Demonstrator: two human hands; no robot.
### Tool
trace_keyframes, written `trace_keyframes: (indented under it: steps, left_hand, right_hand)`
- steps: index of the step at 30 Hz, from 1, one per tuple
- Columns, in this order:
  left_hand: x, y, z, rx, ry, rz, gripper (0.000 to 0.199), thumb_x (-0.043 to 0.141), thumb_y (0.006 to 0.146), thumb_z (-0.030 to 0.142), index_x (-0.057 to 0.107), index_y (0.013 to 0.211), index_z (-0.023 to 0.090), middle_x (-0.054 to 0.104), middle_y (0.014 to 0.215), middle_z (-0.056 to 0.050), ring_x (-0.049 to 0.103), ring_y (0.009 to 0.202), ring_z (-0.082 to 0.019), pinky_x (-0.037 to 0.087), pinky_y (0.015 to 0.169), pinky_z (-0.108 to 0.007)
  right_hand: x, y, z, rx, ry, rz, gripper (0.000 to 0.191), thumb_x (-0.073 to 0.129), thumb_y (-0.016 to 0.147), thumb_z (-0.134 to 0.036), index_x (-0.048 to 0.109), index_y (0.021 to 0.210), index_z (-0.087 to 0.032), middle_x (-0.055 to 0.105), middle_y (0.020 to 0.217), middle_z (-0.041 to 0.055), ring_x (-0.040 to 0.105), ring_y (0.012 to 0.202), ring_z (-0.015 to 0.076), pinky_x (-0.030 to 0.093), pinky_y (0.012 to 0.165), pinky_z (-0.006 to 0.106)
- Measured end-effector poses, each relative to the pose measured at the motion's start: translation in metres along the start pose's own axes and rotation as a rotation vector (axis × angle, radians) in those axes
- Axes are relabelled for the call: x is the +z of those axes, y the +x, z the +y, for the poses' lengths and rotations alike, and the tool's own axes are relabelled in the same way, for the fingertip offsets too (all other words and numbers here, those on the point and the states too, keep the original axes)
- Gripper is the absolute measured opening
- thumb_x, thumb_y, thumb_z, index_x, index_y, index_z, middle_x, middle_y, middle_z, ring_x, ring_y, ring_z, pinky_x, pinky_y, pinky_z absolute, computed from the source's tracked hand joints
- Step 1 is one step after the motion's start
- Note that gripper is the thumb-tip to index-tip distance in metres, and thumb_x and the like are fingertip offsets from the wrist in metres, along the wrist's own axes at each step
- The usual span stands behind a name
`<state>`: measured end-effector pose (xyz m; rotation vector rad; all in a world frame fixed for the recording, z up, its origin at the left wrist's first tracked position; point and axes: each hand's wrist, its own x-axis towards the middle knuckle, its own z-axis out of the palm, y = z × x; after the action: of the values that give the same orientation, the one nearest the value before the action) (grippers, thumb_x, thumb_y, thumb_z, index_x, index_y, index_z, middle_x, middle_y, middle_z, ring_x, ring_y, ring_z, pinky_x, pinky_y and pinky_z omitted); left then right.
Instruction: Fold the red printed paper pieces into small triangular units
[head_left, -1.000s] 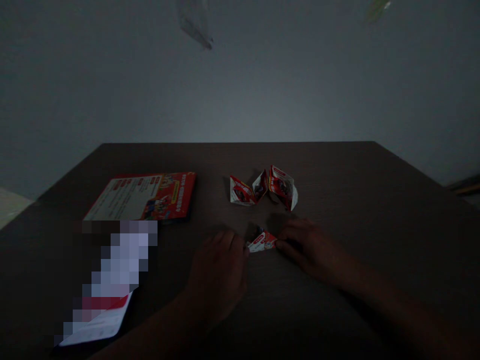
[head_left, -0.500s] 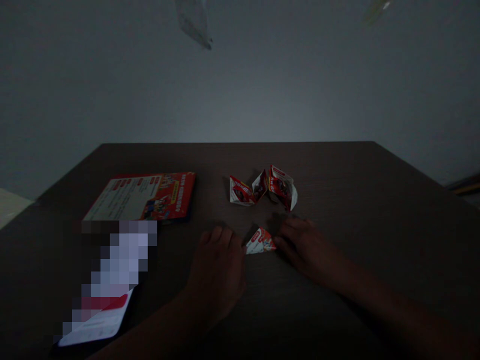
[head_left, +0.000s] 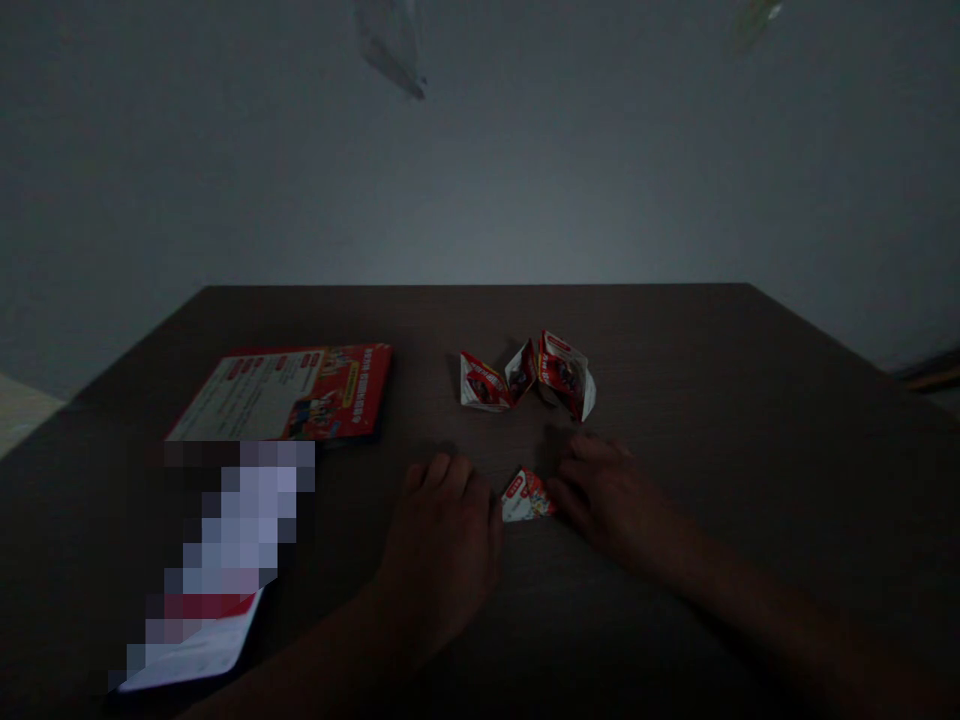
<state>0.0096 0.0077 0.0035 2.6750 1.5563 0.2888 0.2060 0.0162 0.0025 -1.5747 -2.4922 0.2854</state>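
Note:
A small folded paper, printed white and red, lies between my two hands on the dark table. My left hand is closed, its curled fingers at the left edge of the paper. At the right corner of the same paper, my right hand is closed, thumb and forefinger together. Both sets of fingertips are partly hidden in the dim light. Beyond the hands stands a folded paper piece with several red and white peaks, touched by neither hand.
To the left lies a red and white printed booklet or stack of leaflets. Nearer, a lit phone, partly blurred out, rests beside my left forearm. A pale wall rises behind the table's far edge.
The small folded paper has shifted slightly right and toward me, and its peak looks lower. My left hand has moved a little to the right with it; my right hand is almost still.

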Motion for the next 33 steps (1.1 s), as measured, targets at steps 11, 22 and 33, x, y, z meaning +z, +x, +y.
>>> trace_keyframes:
  steps: [11,22,33]
  left_hand:
    - [0.001,-0.001,0.005,0.055,-0.176,-0.061,0.029,0.048,0.087,0.032,0.052,0.111,0.016,0.060,0.101,-0.010,0.053,0.094,-0.026,0.041,0.083,-0.044]
    - [0.004,-0.004,0.006,0.150,-0.240,-0.071,0.030,0.049,0.083,0.020,0.051,0.113,0.017,0.061,0.099,-0.008,0.055,0.092,-0.025,0.040,0.086,-0.044]
    - [0.001,-0.001,-0.001,0.165,-0.299,0.142,0.017,0.047,0.088,0.021,0.064,0.089,0.020,0.052,0.083,-0.005,0.050,0.077,-0.020,0.041,0.067,-0.034]
  right_hand:
    - [-0.003,0.000,-0.001,0.010,0.054,-0.022,0.026,0.048,0.092,-0.024,0.060,0.070,-0.016,0.056,0.084,0.0056,0.054,0.080,0.0191,0.038,0.073,0.035]
    - [-0.003,0.000,0.000,0.003,0.069,-0.031,0.028,0.048,0.091,-0.024,0.062,0.069,-0.016,0.057,0.080,0.0052,0.054,0.077,0.0185,0.037,0.070,0.033]
    - [-0.011,-0.001,0.002,-0.030,0.481,0.024,0.029,0.038,0.097,-0.026,0.051,0.073,-0.017,0.053,0.071,-0.0001,0.052,0.068,0.0134,0.039,0.067,0.028]
